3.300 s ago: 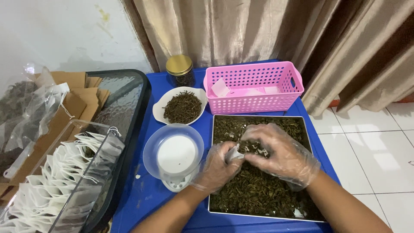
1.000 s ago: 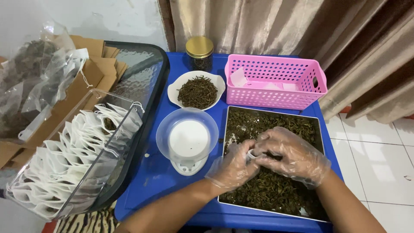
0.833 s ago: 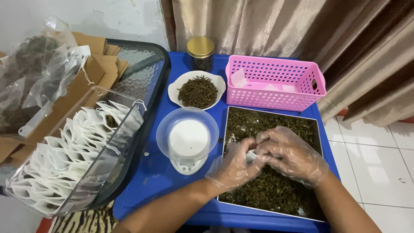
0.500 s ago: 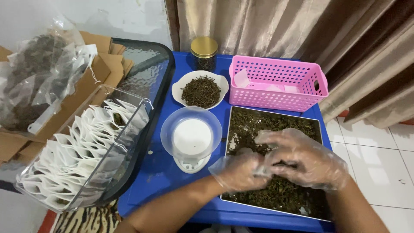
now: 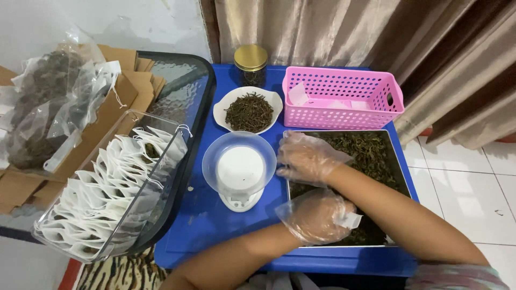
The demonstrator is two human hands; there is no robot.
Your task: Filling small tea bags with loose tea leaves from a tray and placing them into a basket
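Observation:
Both my hands wear clear plastic gloves. My left hand [image 5: 317, 216] is closed around a small white sachet [image 5: 352, 219] over the near part of a metal tray [image 5: 376, 246] filled with dried green leaves [image 5: 371, 151]. My right hand [image 5: 306, 158] hovers palm down with spread fingers over the tray's left edge, holding nothing visible. Just left of it stands a small white scale with a clear bowl [image 5: 239, 167] on top.
On the blue table [image 5: 199, 225] are a white dish of dark dried bits [image 5: 249, 111], a gold-lidded jar [image 5: 251, 63] and a pink basket [image 5: 344, 99]. A clear bin of white sachets [image 5: 107, 193] and cardboard boxes with plastic bags [image 5: 48, 107] sit left. Curtains hang behind.
My hands, joined over the tray's middle, have come apart. The right hand moved up and left to the tray's edge. The left hand drew back toward me with the sachet.

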